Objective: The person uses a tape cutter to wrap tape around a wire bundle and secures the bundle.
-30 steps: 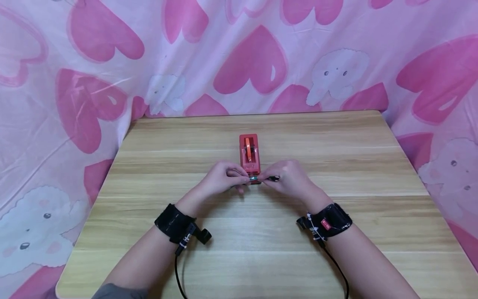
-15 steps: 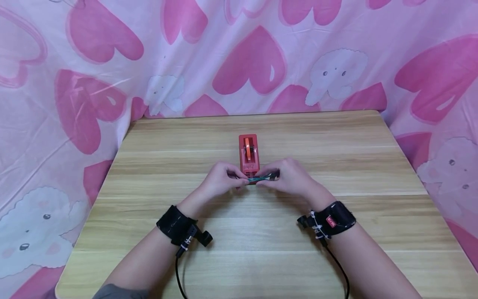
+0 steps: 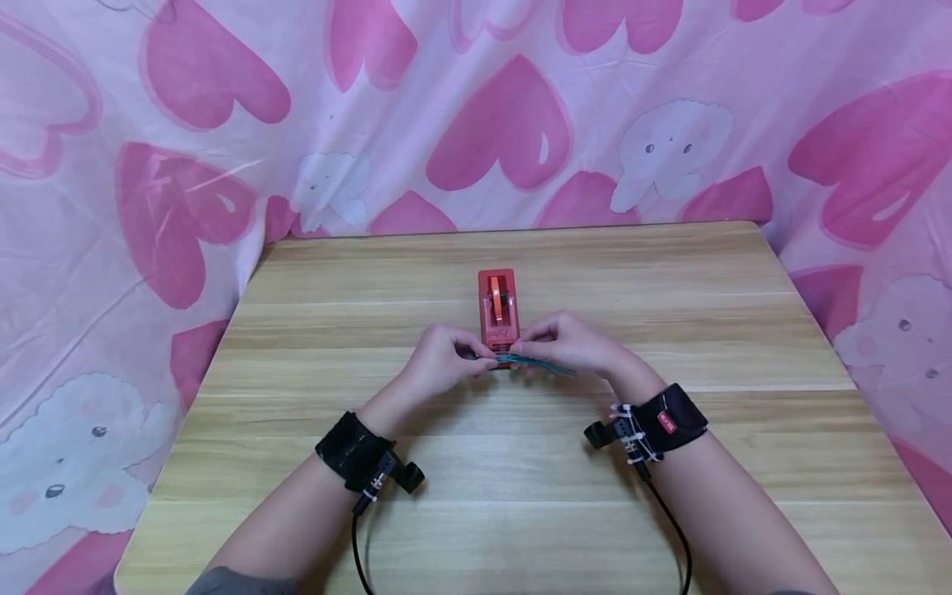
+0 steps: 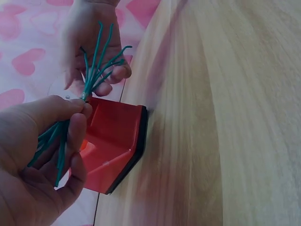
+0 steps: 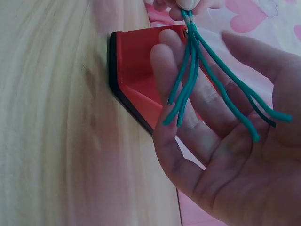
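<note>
My left hand (image 3: 442,357) pinches a bundle of thin green wires (image 4: 94,70) at its middle, between thumb and fingertips. In the left wrist view, loose wire ends fan out on both sides of that pinch. A shiny clear band, apparently tape (image 5: 190,20), wraps the bundle beside the left fingertips. My right hand (image 5: 230,150) lies palm up under the wires, fingers loosely bent and thumb apart, without gripping them. Just beyond both hands stands a red tape dispenser (image 3: 500,330) with an orange wheel, its near end partly hidden by hands and wires.
A light wooden table (image 3: 476,512) spreads around the hands. Behind it and at both sides hangs a pink curtain (image 3: 402,124) with hearts. Each wrist wears a black strap (image 3: 355,453) with a small camera and cable.
The right thumb and fingers have let go of the bundle and spread apart, and the green ends now fan out to the right. The left hand keeps its pinch nearly in place.
</note>
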The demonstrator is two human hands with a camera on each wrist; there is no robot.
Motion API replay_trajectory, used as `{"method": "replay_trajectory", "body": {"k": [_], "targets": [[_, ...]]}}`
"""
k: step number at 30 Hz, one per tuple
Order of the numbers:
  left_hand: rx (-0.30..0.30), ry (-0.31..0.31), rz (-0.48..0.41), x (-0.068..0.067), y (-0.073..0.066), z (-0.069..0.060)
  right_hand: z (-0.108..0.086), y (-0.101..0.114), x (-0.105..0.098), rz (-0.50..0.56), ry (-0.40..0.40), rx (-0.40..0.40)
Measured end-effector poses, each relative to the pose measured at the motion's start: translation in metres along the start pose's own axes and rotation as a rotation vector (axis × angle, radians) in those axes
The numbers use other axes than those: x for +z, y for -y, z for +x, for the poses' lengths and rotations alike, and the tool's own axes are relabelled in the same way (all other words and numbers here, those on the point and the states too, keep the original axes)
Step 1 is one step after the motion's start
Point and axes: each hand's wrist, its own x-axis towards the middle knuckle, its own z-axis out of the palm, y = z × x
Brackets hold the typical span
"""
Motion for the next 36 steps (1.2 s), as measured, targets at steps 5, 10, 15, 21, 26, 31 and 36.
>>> {"method": "replay_trajectory", "body": {"k": [5, 10, 15, 21, 26, 31, 36], "targets": [[0.005, -0.012, 0.010, 0.001, 0.000, -0.002, 0.003, -0.008, 0.005, 0.074, 0.000, -0.024], [0.003, -0.004, 0.009, 0.003, 0.000, -0.001, 0.003, -0.012, 0.007, 0.022, -0.046, -0.119], [0.002, 0.018, -0.030, 0.004, 0.000, 0.001, 0.001, -0.012, 0.008, -0.042, -0.097, -0.192], [-0.055, 0.049, -0.090, 0.003, 0.000, 0.001, -0.002, -0.014, 0.010, -0.109, -0.164, -0.290], [-0.116, 0.092, -0.120, 0.004, 0.003, -0.001, -0.003, -0.018, 0.015, -0.151, -0.192, -0.363], [-0.097, 0.095, -0.127, 0.006, 0.005, 0.000, -0.002, -0.021, 0.015, -0.151, -0.195, -0.377], [-0.058, 0.059, -0.087, 0.001, 0.004, 0.001, 0.000, -0.020, 0.006, -0.104, -0.108, -0.335]]}}
